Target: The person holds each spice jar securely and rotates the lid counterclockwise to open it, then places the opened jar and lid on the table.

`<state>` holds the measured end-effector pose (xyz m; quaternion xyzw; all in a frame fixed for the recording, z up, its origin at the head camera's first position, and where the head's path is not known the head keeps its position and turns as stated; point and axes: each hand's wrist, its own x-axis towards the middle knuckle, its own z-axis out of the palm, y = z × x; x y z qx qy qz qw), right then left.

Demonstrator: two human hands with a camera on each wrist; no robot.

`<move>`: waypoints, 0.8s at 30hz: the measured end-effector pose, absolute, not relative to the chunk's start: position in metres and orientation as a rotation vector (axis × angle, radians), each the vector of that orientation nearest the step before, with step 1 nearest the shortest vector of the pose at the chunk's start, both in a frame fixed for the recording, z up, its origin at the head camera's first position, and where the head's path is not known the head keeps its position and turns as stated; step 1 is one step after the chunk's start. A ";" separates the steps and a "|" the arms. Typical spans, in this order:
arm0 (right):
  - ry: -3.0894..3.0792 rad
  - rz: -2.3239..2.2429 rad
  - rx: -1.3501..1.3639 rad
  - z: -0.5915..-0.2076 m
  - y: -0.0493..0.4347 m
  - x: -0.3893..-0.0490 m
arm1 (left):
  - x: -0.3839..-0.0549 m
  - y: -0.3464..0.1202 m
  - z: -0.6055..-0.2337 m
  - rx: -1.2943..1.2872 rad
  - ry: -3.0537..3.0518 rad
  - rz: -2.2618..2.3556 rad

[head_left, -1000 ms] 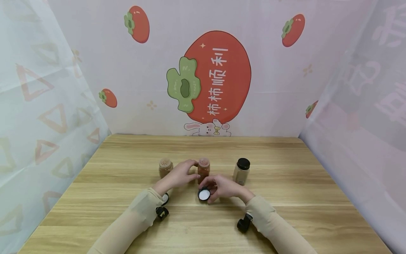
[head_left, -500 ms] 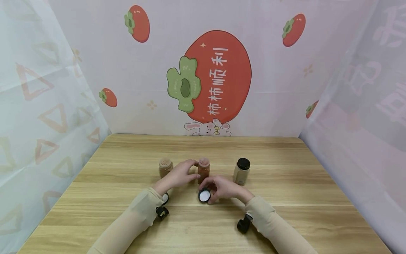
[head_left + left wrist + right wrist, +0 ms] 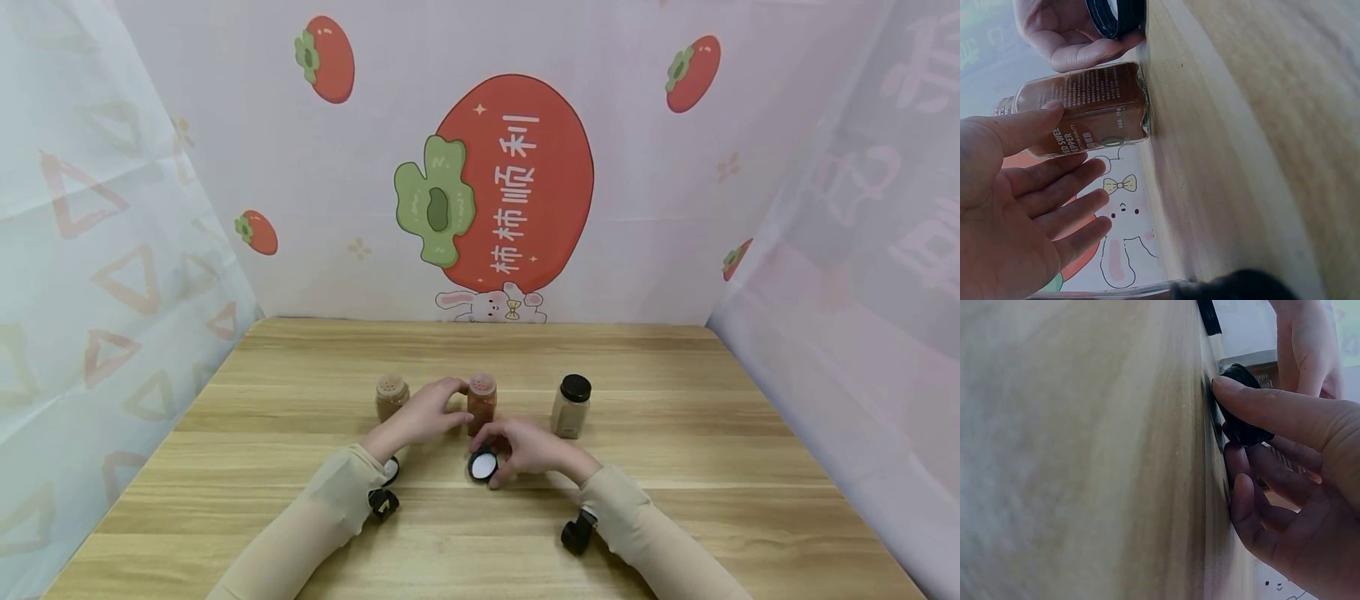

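The middle jar, glass with reddish-brown contents and a pale perforated top, stands upright on the bench, directly beyond a black cap. In the left wrist view its label is partly legible, with "SWEE" and "EPPER" showing.

The left hand is at the jar's left side, its thumb lying across the glass and its other fingers spread and nearly straight; how firmly it touches the jar I cannot tell. The right hand pinches the black cap low over the bench, thumb on one side and fingertips on the other, the gap between them no wider than the cap. The cap's white inside faces up towards the head camera; whether its rim touches the bench is unclear.

To the left stands another jar with a pale perforated top, partly hidden by the left hand. Nearer the person, a second black cap shows its white inside beside the left sleeve. To the right of the middle jar, the capped jar stands upright, with pale tan contents and its black lid on. Behind the bench hangs a pale backdrop printed with red persimmons and a white rabbit
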<state>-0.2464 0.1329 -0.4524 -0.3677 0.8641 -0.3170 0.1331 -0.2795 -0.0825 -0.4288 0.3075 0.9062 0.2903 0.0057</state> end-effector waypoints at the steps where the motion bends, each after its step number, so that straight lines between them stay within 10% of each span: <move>1: 2.510 -0.918 -1.072 -0.453 0.133 -0.246 | -0.279 -0.082 -0.429 0.960 2.836 0.910; 24: 2.515 -0.881 -1.100 -0.449 0.131 -0.243 | -0.280 -0.082 -0.430 0.943 2.829 0.920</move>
